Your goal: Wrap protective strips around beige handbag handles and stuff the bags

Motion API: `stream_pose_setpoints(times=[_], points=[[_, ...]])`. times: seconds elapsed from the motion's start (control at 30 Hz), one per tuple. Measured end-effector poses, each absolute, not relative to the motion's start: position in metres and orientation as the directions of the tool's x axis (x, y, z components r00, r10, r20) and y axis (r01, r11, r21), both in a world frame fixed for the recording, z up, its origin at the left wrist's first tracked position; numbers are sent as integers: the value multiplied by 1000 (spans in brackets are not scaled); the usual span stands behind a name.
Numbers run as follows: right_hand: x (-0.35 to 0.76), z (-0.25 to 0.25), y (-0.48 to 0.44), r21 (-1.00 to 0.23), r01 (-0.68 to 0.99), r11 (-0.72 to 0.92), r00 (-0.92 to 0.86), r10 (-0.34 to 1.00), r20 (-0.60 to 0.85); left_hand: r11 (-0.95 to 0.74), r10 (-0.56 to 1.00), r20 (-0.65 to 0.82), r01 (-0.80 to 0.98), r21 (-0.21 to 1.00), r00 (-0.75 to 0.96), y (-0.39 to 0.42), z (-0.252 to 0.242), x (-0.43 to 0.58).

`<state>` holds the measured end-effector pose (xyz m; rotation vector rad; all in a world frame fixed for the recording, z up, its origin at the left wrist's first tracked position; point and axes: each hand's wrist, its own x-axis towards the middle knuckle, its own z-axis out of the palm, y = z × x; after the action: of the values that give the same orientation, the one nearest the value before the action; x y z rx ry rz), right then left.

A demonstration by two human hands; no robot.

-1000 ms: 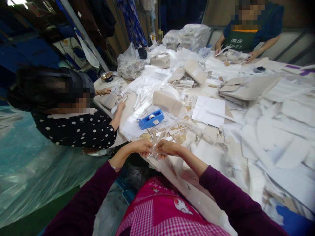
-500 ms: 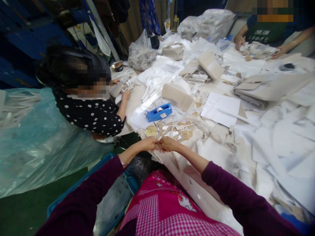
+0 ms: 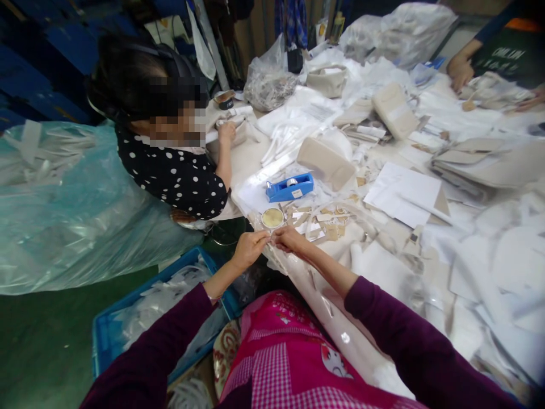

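My left hand (image 3: 251, 249) is closed in a pinch at the table's near corner; what its fingers hold is too small to make out. Close by on its right, my right hand (image 3: 288, 239) is also closed, fingertips pinched on something I cannot make out. Just beyond both hands lies a round tin (image 3: 272, 218) with a yellowish face. Brown and white paper tags (image 3: 332, 224) with thin strings are scattered to its right. Behind the tin stands a blue tape dispenser (image 3: 290, 187) with a roll in it.
Beige bags (image 3: 327, 163) and white paper sheets (image 3: 402, 190) cover the table. A co-worker in a dotted top (image 3: 170, 170) sits at the left, handling a bag. Another person's hand (image 3: 461, 74) is at the far right. A blue crate (image 3: 100, 341) with plastic stands below left.
My hands have drawn slightly apart, having been pressed together before. The whole view has shifted, so the table's things appear further right. The seated co-worker's hand has moved over the bag.
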<state>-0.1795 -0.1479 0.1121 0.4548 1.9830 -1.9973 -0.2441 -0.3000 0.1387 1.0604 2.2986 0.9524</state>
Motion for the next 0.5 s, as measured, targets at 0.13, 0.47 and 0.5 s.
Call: stream_pose_setpoints(times=[0.13,0.47,0.5], points=[[-176,96,-160,-782,399,-479,-861,97,-499,372,494,-60,148,916,-868,-316,124,-242],[-159,45,-135,-828,272,-490,-770,406,-493,68,167,-570,-567,821,-805,-414,59,-203],[-156,43,-126,-851,267,-452,-772,428,-470,77,148,-596,-592,803,-789,-421,52,-194]])
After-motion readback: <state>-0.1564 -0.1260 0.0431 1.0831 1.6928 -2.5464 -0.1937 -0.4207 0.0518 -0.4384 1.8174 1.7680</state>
